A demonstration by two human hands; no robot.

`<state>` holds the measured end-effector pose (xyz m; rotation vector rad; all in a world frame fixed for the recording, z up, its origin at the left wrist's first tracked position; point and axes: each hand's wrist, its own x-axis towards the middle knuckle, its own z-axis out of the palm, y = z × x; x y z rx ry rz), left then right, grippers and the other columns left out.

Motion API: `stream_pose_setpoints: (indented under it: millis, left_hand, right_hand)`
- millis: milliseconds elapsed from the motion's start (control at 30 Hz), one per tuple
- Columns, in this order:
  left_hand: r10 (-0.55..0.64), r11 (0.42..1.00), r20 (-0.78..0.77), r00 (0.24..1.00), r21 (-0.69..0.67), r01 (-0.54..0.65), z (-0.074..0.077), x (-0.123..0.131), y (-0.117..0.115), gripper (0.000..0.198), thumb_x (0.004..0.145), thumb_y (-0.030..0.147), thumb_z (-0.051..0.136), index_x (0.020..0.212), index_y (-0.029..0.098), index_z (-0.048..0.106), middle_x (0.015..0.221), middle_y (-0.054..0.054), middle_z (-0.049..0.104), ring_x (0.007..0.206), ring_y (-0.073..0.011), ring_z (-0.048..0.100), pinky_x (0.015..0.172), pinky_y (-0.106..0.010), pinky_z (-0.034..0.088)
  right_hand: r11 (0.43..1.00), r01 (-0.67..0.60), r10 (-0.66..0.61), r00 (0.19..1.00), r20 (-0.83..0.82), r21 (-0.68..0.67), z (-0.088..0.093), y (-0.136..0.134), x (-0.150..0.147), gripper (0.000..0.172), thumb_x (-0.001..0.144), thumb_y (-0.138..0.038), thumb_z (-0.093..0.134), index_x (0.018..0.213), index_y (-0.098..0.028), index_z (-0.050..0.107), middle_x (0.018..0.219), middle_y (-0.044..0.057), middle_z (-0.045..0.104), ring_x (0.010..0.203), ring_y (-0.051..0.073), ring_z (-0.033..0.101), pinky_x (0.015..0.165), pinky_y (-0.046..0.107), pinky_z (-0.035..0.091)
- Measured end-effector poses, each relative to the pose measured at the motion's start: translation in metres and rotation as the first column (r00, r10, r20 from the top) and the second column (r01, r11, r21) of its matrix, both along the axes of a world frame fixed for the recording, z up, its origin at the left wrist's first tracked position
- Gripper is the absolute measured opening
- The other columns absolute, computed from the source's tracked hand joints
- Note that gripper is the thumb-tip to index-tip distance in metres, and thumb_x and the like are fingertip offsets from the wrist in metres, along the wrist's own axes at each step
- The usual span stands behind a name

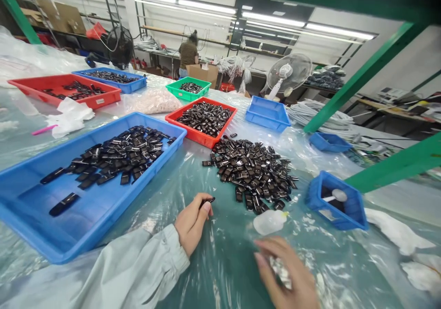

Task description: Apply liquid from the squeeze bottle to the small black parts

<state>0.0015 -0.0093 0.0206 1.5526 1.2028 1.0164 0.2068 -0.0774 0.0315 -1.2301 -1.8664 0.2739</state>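
My left hand [193, 224] pinches a small black plastic piece [211, 200] between thumb and fingers, just above the table. My right hand [289, 272], slightly blurred, is at the lower right with thumb and fingers curved and apart. A whitish glint shows between them; I cannot make out any held thing. Beyond it a translucent squeeze bottle [270, 221] with a yellowish tip lies on its side. Further up spreads a heap of glossy black plastic casings [253, 169]. To the left is a long blue tray [44, 242] with similar dark pieces in it.
A red tray [217, 140] full of small black parts touches the heap's far side. At right, a blue bin [347, 219] holds dark material and a white scoop [337, 195]. Green posts [365, 77] rise at right. A fan [287, 72] and a person [188, 54] are further back.
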Motion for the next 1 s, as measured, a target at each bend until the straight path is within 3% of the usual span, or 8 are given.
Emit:
stream_pose_setpoints:
  millis: [100, 167, 300, 467, 600, 733, 867, 1000]
  left_hand:
    - [-0.016, 1.0, 0.003, 1.0, 0.026, 0.016, -0.002, 0.0, 0.0, 0.034, 0.097, 0.045, 0.029, 0.103, 0.02, 0.051, 0.076, 0.0, 0.059, 0.07, -0.0162, 0.056, 0.07, -0.029, 0.042]
    - [-0.034, 0.999, -0.003, 0.999, 0.04, 0.034, -0.004, 0.0, 0.0, 0.035, 0.097, 0.045, 0.028, 0.104, 0.02, 0.051, 0.076, 0.0, 0.059, 0.07, -0.0162, 0.057, 0.07, -0.029, 0.043]
    - [-0.067, 0.996, -0.034, 0.997, 0.054, 0.069, -0.004, -0.003, -0.001, 0.035, 0.098, 0.045, 0.027, 0.106, 0.019, 0.049, 0.076, -0.001, 0.058, 0.071, -0.0165, 0.057, 0.071, -0.029, 0.044]
    - [-0.088, 0.991, -0.065, 0.994, 0.093, 0.094, 0.001, -0.005, -0.004, 0.033, 0.099, 0.042, 0.029, 0.107, 0.019, 0.051, 0.08, -0.001, 0.059, 0.072, -0.0157, 0.058, 0.07, -0.028, 0.044]
    - [-0.111, 0.978, -0.074, 0.991, 0.169, 0.122, 0.005, -0.005, -0.009, 0.026, 0.098, 0.038, 0.035, 0.11, 0.021, 0.052, 0.09, -0.002, 0.061, 0.08, -0.0166, 0.059, 0.073, -0.028, 0.044]
    - [-0.153, 0.954, -0.091, 0.984, 0.247, 0.171, 0.005, -0.006, -0.013, 0.023, 0.097, 0.031, 0.037, 0.113, 0.022, 0.051, 0.102, -0.004, 0.06, 0.091, -0.0185, 0.057, 0.079, -0.029, 0.043]
    - [-0.201, 0.919, -0.13, 0.971, 0.317, 0.233, 0.003, -0.008, -0.014, 0.023, 0.097, 0.029, 0.038, 0.114, 0.023, 0.051, 0.098, -0.005, 0.06, 0.089, -0.0198, 0.055, 0.08, -0.031, 0.042]
    - [-0.229, 0.878, -0.178, 0.957, 0.386, 0.282, 0.001, -0.009, -0.015, 0.022, 0.098, 0.026, 0.037, 0.118, 0.028, 0.046, 0.098, -0.002, 0.059, 0.088, -0.0179, 0.055, 0.079, -0.03, 0.042]
  right_hand:
    - [0.991, -0.09, 0.106, 0.98, 0.167, -0.098, -0.007, 0.011, -0.029, 0.039, 0.093, -0.018, 0.05, 0.131, -0.026, 0.048, 0.105, 0.008, 0.058, 0.088, 0.023, 0.059, 0.069, 0.032, 0.049]
    - [0.986, -0.101, 0.128, 0.968, 0.217, -0.131, -0.011, 0.025, -0.044, 0.039, 0.095, -0.02, 0.046, 0.134, -0.022, 0.047, 0.105, 0.011, 0.057, 0.085, 0.025, 0.059, 0.066, 0.035, 0.049]
    - [0.981, -0.11, 0.142, 0.969, 0.202, -0.162, -0.014, 0.048, -0.056, 0.029, 0.096, -0.018, 0.035, 0.098, -0.017, 0.064, 0.088, 0.01, 0.055, 0.075, 0.027, 0.056, 0.064, 0.04, 0.046]
    - [0.964, -0.137, 0.134, 0.991, -0.026, -0.227, -0.001, 0.046, -0.049, 0.022, 0.095, -0.021, 0.039, 0.089, -0.02, 0.06, 0.086, 0.006, 0.055, 0.071, 0.02, 0.053, 0.061, 0.032, 0.043]
    - [0.928, -0.165, 0.062, 0.953, -0.297, -0.335, 0.013, 0.041, -0.041, 0.015, 0.093, -0.028, 0.048, 0.087, -0.02, 0.059, 0.086, 0.005, 0.058, 0.075, 0.018, 0.056, 0.063, 0.028, 0.044]
    - [0.824, -0.302, -0.013, 0.837, -0.548, -0.48, 0.021, 0.039, -0.038, 0.022, 0.087, -0.041, 0.06, 0.084, -0.019, 0.058, 0.079, 0.003, 0.062, 0.07, 0.016, 0.059, 0.061, 0.025, 0.049]
    - [0.699, -0.467, -0.073, 0.706, -0.704, -0.541, 0.024, 0.036, -0.037, 0.025, 0.086, -0.041, 0.065, 0.084, -0.017, 0.058, 0.074, 0.002, 0.065, 0.062, 0.011, 0.057, 0.062, 0.021, 0.048]
    - [0.65, -0.554, -0.125, 0.598, -0.792, -0.52, 0.023, 0.035, -0.038, 0.028, 0.082, -0.043, 0.07, 0.083, -0.017, 0.058, 0.071, 0.0, 0.064, 0.066, 0.01, 0.057, 0.061, 0.019, 0.045]
